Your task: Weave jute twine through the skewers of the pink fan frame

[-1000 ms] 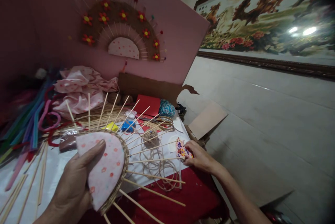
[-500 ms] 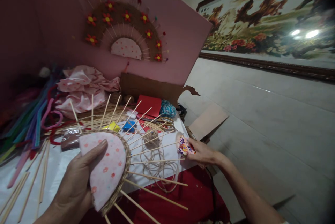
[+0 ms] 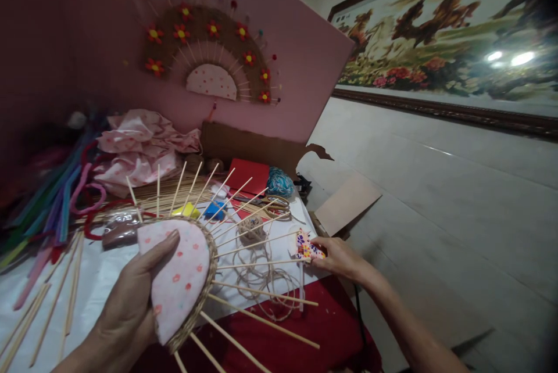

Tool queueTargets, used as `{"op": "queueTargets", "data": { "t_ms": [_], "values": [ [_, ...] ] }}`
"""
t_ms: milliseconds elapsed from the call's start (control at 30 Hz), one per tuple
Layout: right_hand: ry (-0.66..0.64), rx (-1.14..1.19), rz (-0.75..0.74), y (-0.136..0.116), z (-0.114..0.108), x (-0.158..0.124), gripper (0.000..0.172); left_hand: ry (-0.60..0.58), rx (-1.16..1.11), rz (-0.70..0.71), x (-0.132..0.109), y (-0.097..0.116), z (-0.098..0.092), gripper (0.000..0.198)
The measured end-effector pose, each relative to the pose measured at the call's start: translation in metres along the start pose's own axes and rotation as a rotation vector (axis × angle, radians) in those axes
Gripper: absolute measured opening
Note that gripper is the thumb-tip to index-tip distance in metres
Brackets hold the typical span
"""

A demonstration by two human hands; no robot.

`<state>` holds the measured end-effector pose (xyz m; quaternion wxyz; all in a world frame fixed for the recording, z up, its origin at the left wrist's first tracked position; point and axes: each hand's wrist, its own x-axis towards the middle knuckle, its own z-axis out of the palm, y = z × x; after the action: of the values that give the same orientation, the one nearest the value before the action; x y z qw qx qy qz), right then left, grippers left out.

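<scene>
My left hand grips a half-round piece covered in white cloth with orange-red flowers, thumb on its face. Braided twine edges its curve, and thin wooden sticks fan out from it. My right hand is closed around a flower-patterned glue gun, close to the tips of the right-hand sticks. A translucent glue stick hangs down from the gun. My fingers hide part of its handle.
Loose twine with a small ball lies on the white table cover. Behind are scissors, blue yarn and red card. Pipe cleaners and loose sticks lie left. A finished fan hangs on the pink board.
The glue gun has turned in my right hand, and its glue stick now shows more clearly. The half-round piece has shifted slightly right and tilted a little in my left hand.
</scene>
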<state>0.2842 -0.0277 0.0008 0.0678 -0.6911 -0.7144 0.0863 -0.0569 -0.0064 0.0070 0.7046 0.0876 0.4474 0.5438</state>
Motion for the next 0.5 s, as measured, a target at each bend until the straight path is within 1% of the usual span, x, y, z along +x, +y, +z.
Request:
{"op": "queueTargets", "data": {
  "t_ms": [100,200,267,333,367,400,500],
  "values": [
    [0.022,0.032,-0.032,0.003,0.012,-0.001,0.022,-0.049,0.003,-0.142,-0.004,0.004,0.006,0.020],
    [0.054,0.089,-0.085,0.007,0.021,-0.001,0.017,-0.082,0.029,-0.217,-0.012,0.006,0.018,0.021],
    [0.068,0.141,-0.117,0.010,0.024,-0.001,0.019,-0.092,0.030,-0.251,-0.016,0.004,0.031,0.021],
    [0.078,0.191,-0.135,0.013,0.025,-0.001,0.025,-0.165,-0.010,-0.249,-0.017,-0.003,0.047,0.019],
    [0.081,0.214,-0.140,0.013,0.025,-0.001,0.028,-0.202,-0.049,-0.223,-0.015,-0.009,0.056,0.016],
    [0.085,0.233,-0.143,0.013,0.025,-0.002,0.029,-0.242,-0.096,-0.213,-0.013,-0.015,0.066,0.014],
    [0.104,0.288,-0.141,0.010,0.023,-0.005,0.028,-0.306,-0.152,-0.218,0.001,-0.041,0.098,0.011]
  ]
}}
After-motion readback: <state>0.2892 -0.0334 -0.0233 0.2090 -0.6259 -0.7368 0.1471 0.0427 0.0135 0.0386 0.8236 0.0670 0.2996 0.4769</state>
